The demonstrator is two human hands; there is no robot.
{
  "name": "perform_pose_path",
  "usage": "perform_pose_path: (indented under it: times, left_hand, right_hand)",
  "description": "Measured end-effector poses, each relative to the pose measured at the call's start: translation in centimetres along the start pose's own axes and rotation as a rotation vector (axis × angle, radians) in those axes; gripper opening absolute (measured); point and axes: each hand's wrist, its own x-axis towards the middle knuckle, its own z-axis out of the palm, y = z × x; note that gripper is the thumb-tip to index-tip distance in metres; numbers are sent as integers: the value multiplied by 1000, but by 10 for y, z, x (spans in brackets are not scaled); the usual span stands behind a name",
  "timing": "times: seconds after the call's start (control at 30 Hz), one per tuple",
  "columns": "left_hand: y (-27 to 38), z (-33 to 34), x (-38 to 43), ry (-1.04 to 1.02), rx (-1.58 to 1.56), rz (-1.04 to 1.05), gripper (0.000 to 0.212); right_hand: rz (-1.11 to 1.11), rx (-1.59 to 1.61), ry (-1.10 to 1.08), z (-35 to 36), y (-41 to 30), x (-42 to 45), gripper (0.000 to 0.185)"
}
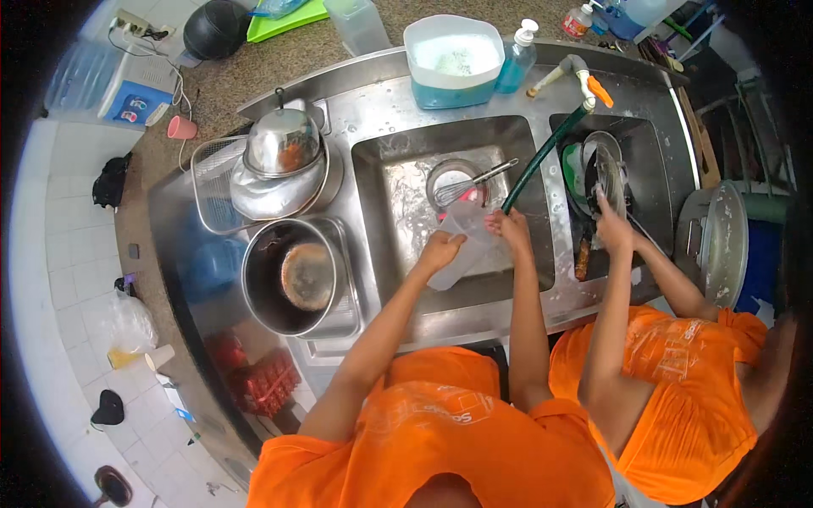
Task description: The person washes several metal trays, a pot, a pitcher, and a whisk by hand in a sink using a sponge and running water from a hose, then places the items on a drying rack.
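Over the left basin of a stainless steel double sink [381, 190], my left hand [443, 251] grips a translucent plastic container [458, 254]. The end of a dark green hose [540, 159] is in my right hand [510, 230], beside the container's rim. This hose runs from a tap with an orange handle [599, 92]. Beyond my hands, a metal whisk [467, 188] rests across a round bowl [438, 174] on the basin floor. Something pink [469, 194] shows by the bowl, partly hidden by the container.
At right, a co-worker's hands [613, 225] hold a clear round lid [613, 178] over the second basin. A large metal pot [292, 279] and stacked metal cookware [279, 171] stand left. Behind the basin are a tub of suds [454, 70] and a pump bottle [516, 60].
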Motion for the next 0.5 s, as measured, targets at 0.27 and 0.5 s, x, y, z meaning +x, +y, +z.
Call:
perform_pose_path:
  times: [0.27, 0.5]
  left_hand:
    - [-73, 7, -7, 175, -5, -3, 47]
    - [-8, 30, -18, -19, -170, 83, 46]
  right_hand:
    - [4, 161, -106, 54, -18, -31, 18]
    - [-12, 85, 24, -15, 4, -30, 18]
